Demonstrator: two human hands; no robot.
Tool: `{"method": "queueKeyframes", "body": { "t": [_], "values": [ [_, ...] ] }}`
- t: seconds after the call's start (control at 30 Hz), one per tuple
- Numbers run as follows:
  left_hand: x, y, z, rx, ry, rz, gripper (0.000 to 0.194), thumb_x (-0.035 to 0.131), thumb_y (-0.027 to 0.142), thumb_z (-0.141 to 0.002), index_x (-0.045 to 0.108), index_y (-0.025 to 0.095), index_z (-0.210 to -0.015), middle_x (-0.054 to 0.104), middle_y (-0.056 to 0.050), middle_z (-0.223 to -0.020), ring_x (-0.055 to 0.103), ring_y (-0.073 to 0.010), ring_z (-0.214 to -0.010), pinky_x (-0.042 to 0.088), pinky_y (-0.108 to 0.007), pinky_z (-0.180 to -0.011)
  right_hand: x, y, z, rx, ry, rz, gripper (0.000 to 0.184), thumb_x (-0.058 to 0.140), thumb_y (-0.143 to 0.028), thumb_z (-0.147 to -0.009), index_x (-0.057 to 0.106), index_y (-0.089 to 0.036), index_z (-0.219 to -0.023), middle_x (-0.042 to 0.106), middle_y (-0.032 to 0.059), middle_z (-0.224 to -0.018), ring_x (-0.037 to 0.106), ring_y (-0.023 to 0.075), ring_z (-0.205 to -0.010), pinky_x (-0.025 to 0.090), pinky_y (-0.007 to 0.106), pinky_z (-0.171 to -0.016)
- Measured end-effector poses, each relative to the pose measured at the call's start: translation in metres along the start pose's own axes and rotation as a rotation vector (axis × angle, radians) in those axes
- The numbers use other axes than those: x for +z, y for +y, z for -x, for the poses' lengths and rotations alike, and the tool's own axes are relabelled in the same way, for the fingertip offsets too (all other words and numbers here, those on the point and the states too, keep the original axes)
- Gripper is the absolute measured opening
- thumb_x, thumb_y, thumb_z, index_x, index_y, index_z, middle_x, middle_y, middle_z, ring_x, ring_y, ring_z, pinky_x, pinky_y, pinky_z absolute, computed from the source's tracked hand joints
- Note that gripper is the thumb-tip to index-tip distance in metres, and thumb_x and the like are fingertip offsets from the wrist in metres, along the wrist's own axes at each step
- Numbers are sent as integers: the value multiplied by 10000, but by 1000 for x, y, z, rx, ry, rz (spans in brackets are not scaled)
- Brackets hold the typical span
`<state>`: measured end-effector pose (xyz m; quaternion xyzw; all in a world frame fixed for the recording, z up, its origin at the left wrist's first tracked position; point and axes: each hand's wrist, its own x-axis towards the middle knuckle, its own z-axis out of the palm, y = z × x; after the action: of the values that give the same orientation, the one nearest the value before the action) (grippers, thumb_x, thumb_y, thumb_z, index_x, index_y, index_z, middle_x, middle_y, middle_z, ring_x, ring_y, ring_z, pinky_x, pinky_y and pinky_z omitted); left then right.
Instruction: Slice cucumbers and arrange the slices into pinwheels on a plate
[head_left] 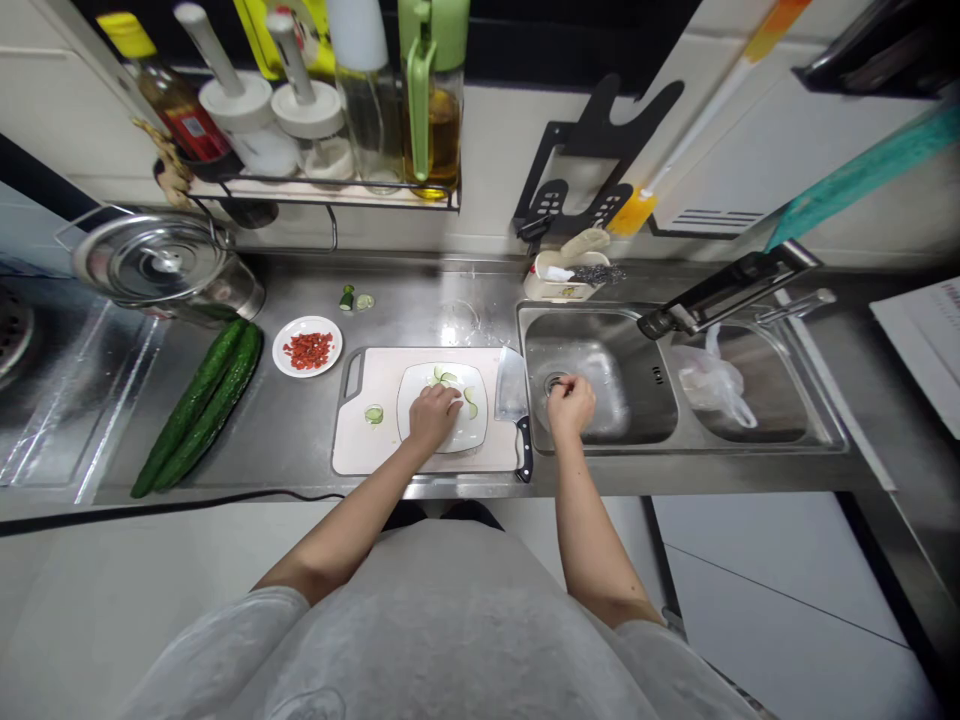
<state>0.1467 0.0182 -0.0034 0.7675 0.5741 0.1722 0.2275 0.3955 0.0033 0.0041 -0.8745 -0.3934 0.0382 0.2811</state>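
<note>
My left hand (433, 415) is over a white square plate (466, 437), its fingers slightly apart and reaching toward thin cucumber slices (445, 377) near the far rim. Another curved slice (471, 401) lies at the plate's right side. The plate rests on a pale cutting board (360, 442), with a small stack of cucumber slices (373, 413) left of it. A cleaver (512, 390) lies flat along the board's right edge, its black handle toward me. My right hand (572, 405) hangs closed over the left sink basin (611, 375); whatever its fingers hold is hidden.
Left of the board are a small plate of red pieces (308, 350), two whole cucumbers (202, 410) and a lidded steel pot (169, 265). Cucumber ends (347, 298) lie behind. A bottle rack (322, 192) overhangs the counter; a faucet (727, 290) extends over the sink.
</note>
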Motion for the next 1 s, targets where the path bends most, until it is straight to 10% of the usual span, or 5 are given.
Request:
{"method": "queueKeyframes", "body": {
  "t": [0.5,0.63,1.0],
  "values": [
    [-85,-114,59,-347,277,-47,292,517,374,-860,676,204,-1036,630,-53,-845,574,-204,-829,424,-320,-793,-14,29,22,5,-20,25,253,406,-342,-795,579,-159,-812,587,105,-798,523,239,-798,391,362,-753],
    [-86,-119,63,-343,156,-52,317,536,377,-856,667,214,-1094,651,-62,-903,581,-212,-897,429,-321,-824,-14,29,19,22,1,-27,405,453,-241,-694,567,-121,-1064,596,82,-798,530,224,-727,403,355,-720],
    [-72,-107,56,-412,154,-57,167,590,300,-826,696,249,-944,657,-72,-1001,564,-228,-992,426,-314,-789,-14,4,35,-150,-85,-123,381,431,-306,-723,641,-133,-990,600,73,-713,511,209,-649,414,351,-677]
  ]
}}
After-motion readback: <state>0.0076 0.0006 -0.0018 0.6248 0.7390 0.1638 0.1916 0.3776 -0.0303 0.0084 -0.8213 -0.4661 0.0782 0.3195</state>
